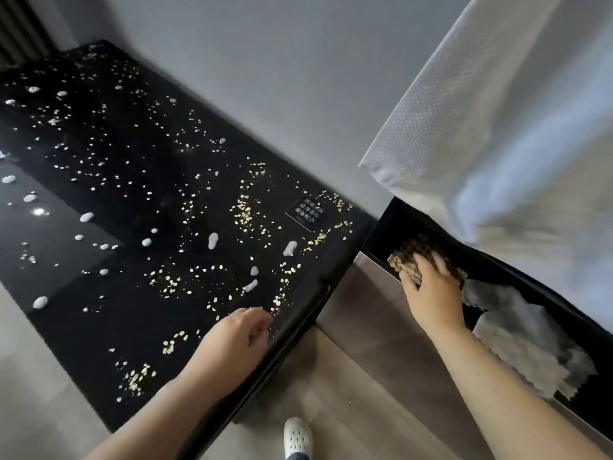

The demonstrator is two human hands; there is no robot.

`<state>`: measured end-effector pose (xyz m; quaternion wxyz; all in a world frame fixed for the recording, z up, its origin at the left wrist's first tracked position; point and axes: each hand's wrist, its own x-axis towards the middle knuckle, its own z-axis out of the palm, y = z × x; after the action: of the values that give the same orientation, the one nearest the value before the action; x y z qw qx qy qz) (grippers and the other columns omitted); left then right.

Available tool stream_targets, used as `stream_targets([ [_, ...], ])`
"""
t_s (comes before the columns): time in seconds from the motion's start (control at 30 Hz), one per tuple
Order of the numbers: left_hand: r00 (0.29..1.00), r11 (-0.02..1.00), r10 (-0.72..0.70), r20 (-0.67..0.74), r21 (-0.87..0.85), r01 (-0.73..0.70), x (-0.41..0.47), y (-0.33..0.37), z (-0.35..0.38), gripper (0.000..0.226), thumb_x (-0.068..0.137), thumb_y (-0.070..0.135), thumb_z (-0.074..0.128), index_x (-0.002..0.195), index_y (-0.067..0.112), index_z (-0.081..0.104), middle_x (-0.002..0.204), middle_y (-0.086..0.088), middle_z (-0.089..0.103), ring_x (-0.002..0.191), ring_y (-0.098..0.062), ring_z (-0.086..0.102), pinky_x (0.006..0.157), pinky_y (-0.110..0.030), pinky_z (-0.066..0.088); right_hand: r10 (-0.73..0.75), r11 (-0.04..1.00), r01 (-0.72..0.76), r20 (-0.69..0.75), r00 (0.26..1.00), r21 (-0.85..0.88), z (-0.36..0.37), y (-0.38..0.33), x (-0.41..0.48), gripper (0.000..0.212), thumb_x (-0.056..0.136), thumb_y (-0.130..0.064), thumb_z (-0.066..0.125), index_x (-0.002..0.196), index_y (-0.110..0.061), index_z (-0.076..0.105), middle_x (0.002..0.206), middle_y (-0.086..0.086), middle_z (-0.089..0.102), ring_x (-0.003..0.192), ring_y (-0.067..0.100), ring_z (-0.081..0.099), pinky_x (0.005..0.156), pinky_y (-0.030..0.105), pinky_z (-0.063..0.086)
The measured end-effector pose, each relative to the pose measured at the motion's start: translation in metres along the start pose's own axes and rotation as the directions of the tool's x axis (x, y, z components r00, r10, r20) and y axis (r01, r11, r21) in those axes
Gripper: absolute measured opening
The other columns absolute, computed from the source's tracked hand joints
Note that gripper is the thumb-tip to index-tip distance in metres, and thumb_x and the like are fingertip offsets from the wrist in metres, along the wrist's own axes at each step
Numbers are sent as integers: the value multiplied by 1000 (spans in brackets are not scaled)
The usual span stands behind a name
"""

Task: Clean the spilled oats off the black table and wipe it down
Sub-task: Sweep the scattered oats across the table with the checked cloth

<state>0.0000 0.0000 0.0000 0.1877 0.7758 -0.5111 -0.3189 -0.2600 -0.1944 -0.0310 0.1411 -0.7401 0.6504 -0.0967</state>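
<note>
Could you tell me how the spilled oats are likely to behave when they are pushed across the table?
The oats look like thin, loose flakes, so they would probably slide and scatter easily on the glossy black table. Those near the white blobs may stick or smear.

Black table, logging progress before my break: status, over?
Left hand rests on table edge. Right hand grips checkered sponge in black bin. Oats and white blobs across table, unwiped.

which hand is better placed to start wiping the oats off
Right. The right hand already grips the checkered cloth in the black tray beside the black table; the left hand rests bare at its edge, holding nothing.
</note>
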Motion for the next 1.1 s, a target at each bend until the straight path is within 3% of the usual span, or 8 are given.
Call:
stream_targets([
  [0.17, 1000, 1000, -21, -20, -6, 20, 32, 2, 8, 17, 88, 18, 53, 98, 27, 63, 91, 13, 59, 84, -6, 57, 78, -24, 47, 118, 985, -124, -61, 991, -120, 20, 5, 12, 46, 90, -41, 59, 127, -14, 57, 136, 19, 48, 98, 44, 59, 79, 46, 44],
  [0.3, 999, 1000, -23, -41, 4, 23, 44, 4, 10, 15, 87, 18, 54, 96, 28, 62, 85, 17, 57, 80, -4, 54, 72, -21, 43, -76, 997, 66, -216, 973, -50, 22, 8, 11, 19, 81, -22, 73, 95, -10, 67, 98, 19, 61, 66, 42, 60, 54, 38, 45],
  [0.47, 999, 999, -30, -18, -12, 30, 51, 1, 7, 15, 87, 17, 55, 91, 31, 60, 83, 15, 59, 69, 4, 52, 60, -10, 36, -34, 934, 67, -99, 994, 352, 14, -15, -5, 4, 86, -14, 68, 89, -16, 66, 82, 2, 62, 53, 14, 58, 52, 35, 48],
  [0.63, 999, 999, -31, -8, -28, 31, 58, -14, -7, 19, 86, 17, 55, 95, 32, 63, 92, 15, 63, 84, 1, 59, 78, -28, 50, -38, 821, -14, 79, 996, 570, 10, -57, -34, 9, 86, -21, 67, 79, -24, 61, 71, -9, 66, 66, 6, 61, 59, 27, 49],
  [0.73, 1000, 1000, -15, -6, -6, 15, 66, -26, -19, 20, 88, 17, 55, 102, 29, 64, 99, 16, 62, 88, 1, 59, 80, -23, 49, -33, 808, -26, 91, 995, 588, 18, -78, -34, 14, 87, -22, 65, 75, -24, 58, 68, -8, 64, 65, 8, 59, 59, 31, 49],
  [0.9, 996, 991, 86, 12, 99, -87, 89, -43, -37, 20, 90, 22, 53, 106, 24, 64, 98, 14, 59, 87, -5, 57, 74, -19, 44, -26, 877, 72, -102, 994, 476, 30, -114, -9, 7, 88, -15, 63, 89, -20, 69, 79, -6, 60, 70, 10, 57, 64, 31, 49],
  [1.03, 978, 965, 189, 90, 165, -201, 120, -51, -46, 43, 86, 41, 35, 114, 22, 62, 112, 10, 59, 103, -13, 55, 88, -27, 45, 31, 924, 55, -218, 975, 378, 40, -138, 25, 12, 92, -12, 59, 98, -9, 69, 86, -2, 53, 76, 14, 54, 64, 15, 36],
  [1.1, 967, 951, 213, 138, 197, -237, 136, -55, -48, 40, 92, 38, 42, 126, 21, 56, 128, 9, 52, 120, -15, 46, 100, -26, 36, 96, 927, 7, -254, 963, 375, 48, -145, 37, 10, 92, -11, 58, 93, -5, 66, 84, 0, 50, 75, 16, 51, 61, 15, 31],
])
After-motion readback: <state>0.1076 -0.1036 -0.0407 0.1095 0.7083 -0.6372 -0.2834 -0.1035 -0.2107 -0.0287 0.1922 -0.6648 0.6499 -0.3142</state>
